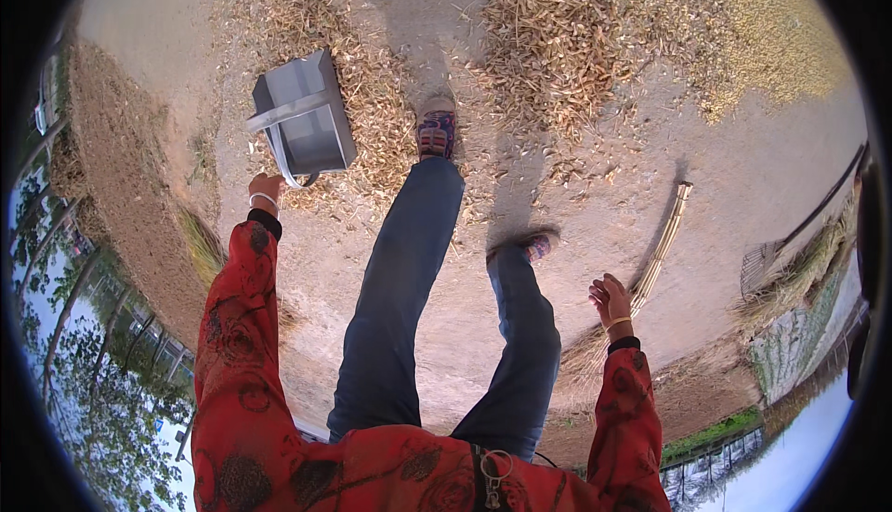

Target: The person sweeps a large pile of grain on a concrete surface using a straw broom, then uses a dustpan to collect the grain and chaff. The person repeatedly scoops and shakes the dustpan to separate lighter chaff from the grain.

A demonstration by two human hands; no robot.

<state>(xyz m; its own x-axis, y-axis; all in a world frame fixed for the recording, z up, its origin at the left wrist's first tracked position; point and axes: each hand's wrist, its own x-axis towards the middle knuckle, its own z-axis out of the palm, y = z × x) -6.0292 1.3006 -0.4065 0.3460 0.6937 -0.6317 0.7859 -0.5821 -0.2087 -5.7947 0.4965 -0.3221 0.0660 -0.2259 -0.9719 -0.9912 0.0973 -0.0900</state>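
My left hand is beside the lower end of the strap handle of a grey scoop-like container; its fingers look curled, and whether they grip the handle cannot be told. The container is tilted over dry husks. My right hand has its fingers apart and slightly bent, with nothing seen in it. Beyond and partly behind this hand is a broom with a bundled-stalk handle, its bristles spreading at the lower left of the hand.
Dry husks and pods form a heap ahead, with yellowish beans or grains spread at the upper right. A rake is at the right beside dry stalks. My feet are apart on the dusty ground; trees stand at the left.
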